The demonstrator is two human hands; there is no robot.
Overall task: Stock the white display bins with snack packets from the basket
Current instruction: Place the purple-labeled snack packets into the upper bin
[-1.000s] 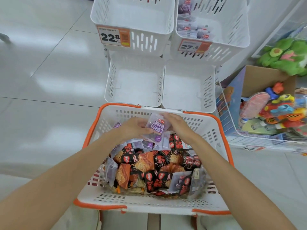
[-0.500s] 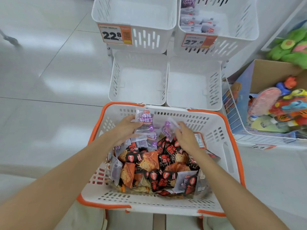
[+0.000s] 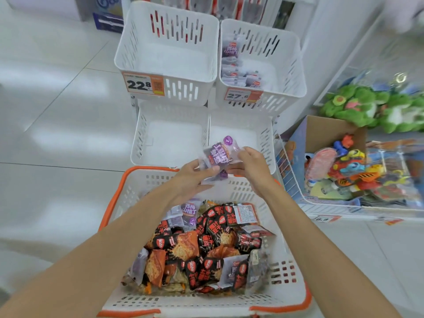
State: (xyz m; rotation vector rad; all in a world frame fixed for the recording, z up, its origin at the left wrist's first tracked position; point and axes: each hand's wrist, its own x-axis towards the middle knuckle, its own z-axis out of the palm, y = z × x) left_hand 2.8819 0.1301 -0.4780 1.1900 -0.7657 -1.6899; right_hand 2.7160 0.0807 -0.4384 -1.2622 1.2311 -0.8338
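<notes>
Boxed toys (image 3: pixel 344 171), green plush (image 3: pixel 367 109)

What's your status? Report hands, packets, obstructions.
Left hand and right hand both gripping purple snack packets above the basket. Upper right bin holds matching packets; other three bins bare. Path clear.

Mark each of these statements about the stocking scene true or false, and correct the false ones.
1. Both hands, left and right, hold purple packets above the basket. True.
2. The upper right bin is empty. False: it holds purple packets.
3. The upper left bin carries a tag reading 22.8. True.
4. The two lower bins are full of orange packets. False: both look empty.
5. The basket holds mostly black and orange packets. True.
</notes>
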